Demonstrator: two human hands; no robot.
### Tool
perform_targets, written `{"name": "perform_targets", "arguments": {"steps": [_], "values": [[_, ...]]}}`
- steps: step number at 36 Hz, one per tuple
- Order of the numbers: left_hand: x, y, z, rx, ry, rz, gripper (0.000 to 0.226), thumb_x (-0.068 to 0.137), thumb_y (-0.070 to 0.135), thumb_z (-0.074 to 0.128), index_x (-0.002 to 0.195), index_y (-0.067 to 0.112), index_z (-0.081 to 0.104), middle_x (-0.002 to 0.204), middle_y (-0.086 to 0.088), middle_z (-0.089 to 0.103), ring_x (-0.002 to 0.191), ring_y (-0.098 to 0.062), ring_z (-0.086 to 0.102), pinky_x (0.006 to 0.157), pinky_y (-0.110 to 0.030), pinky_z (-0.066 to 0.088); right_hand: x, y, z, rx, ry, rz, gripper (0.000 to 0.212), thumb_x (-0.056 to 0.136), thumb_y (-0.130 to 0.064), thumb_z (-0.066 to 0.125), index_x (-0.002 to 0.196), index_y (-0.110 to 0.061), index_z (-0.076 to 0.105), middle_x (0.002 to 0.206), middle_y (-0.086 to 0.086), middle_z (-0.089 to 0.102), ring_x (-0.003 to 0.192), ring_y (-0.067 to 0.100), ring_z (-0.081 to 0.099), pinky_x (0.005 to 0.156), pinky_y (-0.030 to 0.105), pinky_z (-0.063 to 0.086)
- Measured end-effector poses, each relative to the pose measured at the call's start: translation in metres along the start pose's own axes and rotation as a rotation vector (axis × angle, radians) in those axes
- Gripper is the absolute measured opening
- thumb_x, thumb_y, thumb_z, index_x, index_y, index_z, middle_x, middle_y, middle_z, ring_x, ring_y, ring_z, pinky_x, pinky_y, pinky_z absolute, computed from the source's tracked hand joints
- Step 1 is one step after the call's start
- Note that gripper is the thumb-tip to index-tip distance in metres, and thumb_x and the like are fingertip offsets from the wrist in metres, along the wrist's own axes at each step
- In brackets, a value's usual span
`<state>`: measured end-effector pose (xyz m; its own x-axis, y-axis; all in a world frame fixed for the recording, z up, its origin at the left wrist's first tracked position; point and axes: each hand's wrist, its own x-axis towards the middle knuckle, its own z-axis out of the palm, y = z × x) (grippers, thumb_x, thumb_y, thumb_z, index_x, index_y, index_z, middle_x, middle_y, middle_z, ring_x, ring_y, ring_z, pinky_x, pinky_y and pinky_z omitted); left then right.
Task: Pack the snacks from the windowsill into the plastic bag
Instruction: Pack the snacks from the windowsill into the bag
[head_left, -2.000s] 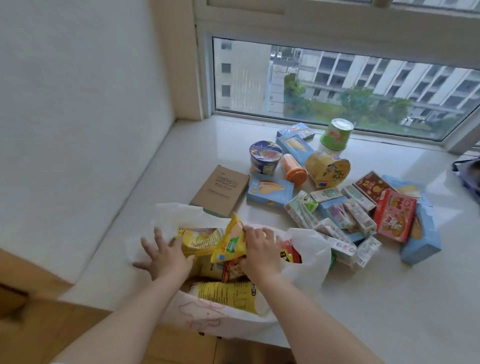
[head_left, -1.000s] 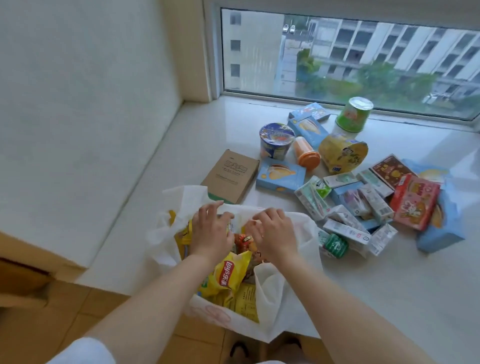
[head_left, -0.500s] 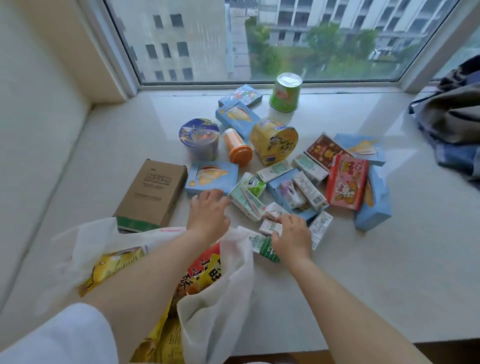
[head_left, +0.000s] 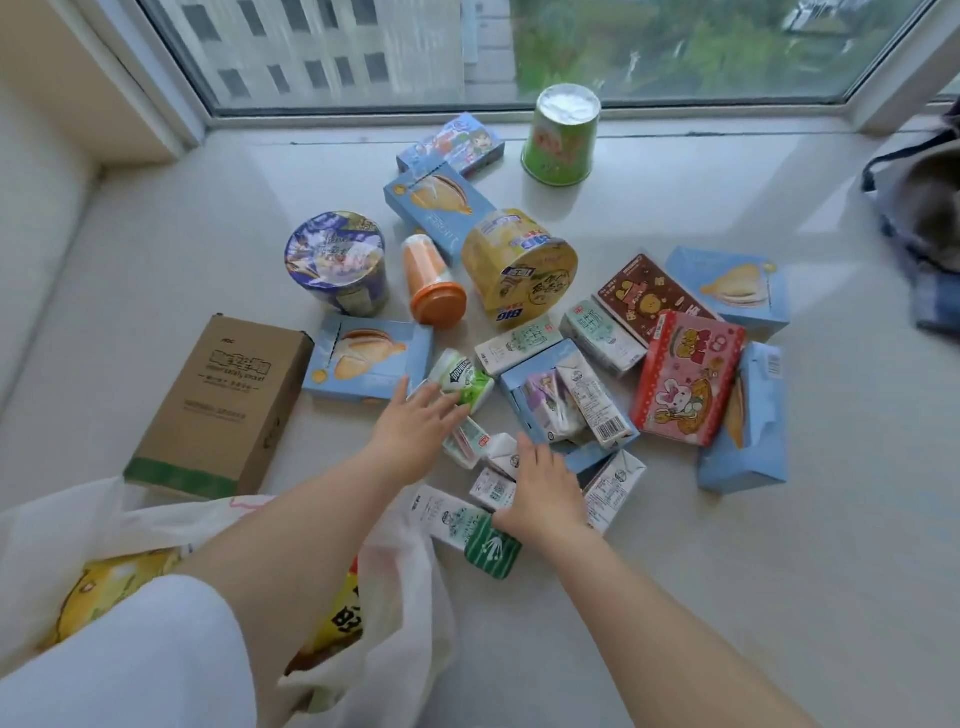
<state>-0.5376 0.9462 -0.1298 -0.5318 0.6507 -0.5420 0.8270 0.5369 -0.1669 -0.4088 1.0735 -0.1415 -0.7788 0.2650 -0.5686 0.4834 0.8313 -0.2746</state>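
White plastic bag (head_left: 395, 613) nearest, mouth open, yellow chip packets (head_left: 104, 587) inside, under left forearm. Right hand (head_left: 543, 496) palm down, fingers loosely curled over small white cartons (head_left: 493, 486); grip unclear. Green-white carton (head_left: 467, 530) just left of it. Left hand (head_left: 413, 426) open, fingers spread, touching green-white pack (head_left: 462, 379). Beyond on windowsill (head_left: 727, 571): blue boxes, pink box (head_left: 685, 376), brown cardboard box (head_left: 223, 400) left, cups, yellow tub (head_left: 519, 267), green cup (head_left: 561, 135) farthest.
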Motion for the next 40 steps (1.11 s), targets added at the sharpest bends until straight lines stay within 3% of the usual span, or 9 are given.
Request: {"name": "perform_targets", "arguments": {"steps": [7,10,17,20,25,28,32,36,40], "values": [[0.019,0.000,0.004,0.002,0.094,0.010,0.050,0.091,0.017,0.053,0.138,0.019,0.038,0.147,-0.004,0.029,0.136,-0.026,0.027,0.114,-0.051,0.017,0.001,0.000,0.005,-0.046,0.055,-0.024,0.108,0.075,-0.047,0.069,0.149,-0.014,-0.004,0.142,0.012,0.029,0.129,0.030,0.031,0.111,0.039,0.027],[0.021,-0.001,0.014,-0.036,0.079,-0.014,0.050,0.086,0.021,0.060,0.131,0.019,0.040,0.140,-0.004,0.036,0.128,-0.023,0.035,0.102,-0.040,0.032,0.002,0.000,0.005,-0.034,0.046,-0.011,0.108,0.077,-0.046,0.069,0.149,-0.016,-0.005,0.142,0.013,0.030,0.129,0.030,0.032,0.112,0.039,0.028],[0.014,0.003,0.021,-0.182,0.043,-0.120,0.040,0.084,0.030,0.063,0.119,0.020,0.044,0.124,0.000,0.053,0.116,-0.022,0.049,0.092,-0.036,0.037,0.006,0.002,-0.001,0.059,0.049,0.027,0.100,0.074,-0.042,0.071,0.148,-0.017,0.009,0.135,0.009,0.040,0.123,0.025,0.039,0.103,0.035,0.037],[0.002,0.004,0.019,-0.325,0.105,-0.205,0.039,0.085,0.041,0.060,0.111,0.017,0.044,0.117,-0.002,0.055,0.104,-0.023,0.056,0.077,-0.033,0.039,0.004,0.004,-0.007,0.184,0.083,0.115,0.092,0.072,-0.044,0.070,0.143,-0.017,0.020,0.131,0.005,0.046,0.118,0.023,0.046,0.094,0.036,0.045],[-0.027,0.013,-0.007,-0.707,0.237,-0.354,0.047,0.085,0.054,0.057,0.106,0.014,0.044,0.104,-0.004,0.057,0.092,-0.026,0.059,0.068,-0.033,0.044,-0.007,0.017,-0.022,0.503,0.145,0.281,0.076,0.071,-0.041,0.075,0.132,-0.019,0.034,0.118,0.001,0.058,0.102,0.023,0.058,0.079,0.032,0.047],[-0.045,0.027,-0.025,-0.935,0.270,-0.353,0.044,0.081,0.052,0.064,0.099,0.017,0.045,0.097,-0.001,0.059,0.084,-0.022,0.058,0.068,-0.032,0.047,-0.020,0.027,-0.029,0.636,0.149,0.304,0.074,0.073,-0.037,0.075,0.132,-0.020,0.034,0.117,0.002,0.059,0.094,0.021,0.056,0.081,0.031,0.046],[-0.066,0.063,-0.027,-1.137,0.140,-0.370,0.049,0.078,0.054,0.067,0.105,0.016,0.051,0.098,-0.003,0.062,0.087,-0.021,0.063,0.075,-0.037,0.056,-0.041,0.039,-0.034,0.695,0.161,0.304,0.074,0.073,-0.035,0.077,0.133,-0.017,0.036,0.120,0.004,0.058,0.093,0.019,0.053,0.080,0.030,0.045],[-0.079,0.101,-0.004,-1.166,0.042,-0.391,0.043,0.076,0.050,0.069,0.099,0.018,0.051,0.103,-0.003,0.060,0.090,-0.019,0.059,0.076,-0.032,0.051,-0.057,0.051,-0.033,0.650,0.201,0.330,0.072,0.072,-0.037,0.077,0.130,-0.017,0.038,0.118,0.004,0.061,0.102,0.024,0.058,0.080,0.030,0.044],[-0.083,0.123,0.020,-0.979,-0.033,-0.410,0.067,0.074,0.061,0.062,0.123,0.017,0.053,0.142,-0.007,0.034,0.128,-0.027,0.037,0.106,-0.035,0.030,-0.072,0.066,-0.024,0.668,0.238,0.402,0.071,0.069,-0.039,0.077,0.127,-0.018,0.041,0.117,0.003,0.062,0.105,0.026,0.059,0.089,0.037,0.049]]}}
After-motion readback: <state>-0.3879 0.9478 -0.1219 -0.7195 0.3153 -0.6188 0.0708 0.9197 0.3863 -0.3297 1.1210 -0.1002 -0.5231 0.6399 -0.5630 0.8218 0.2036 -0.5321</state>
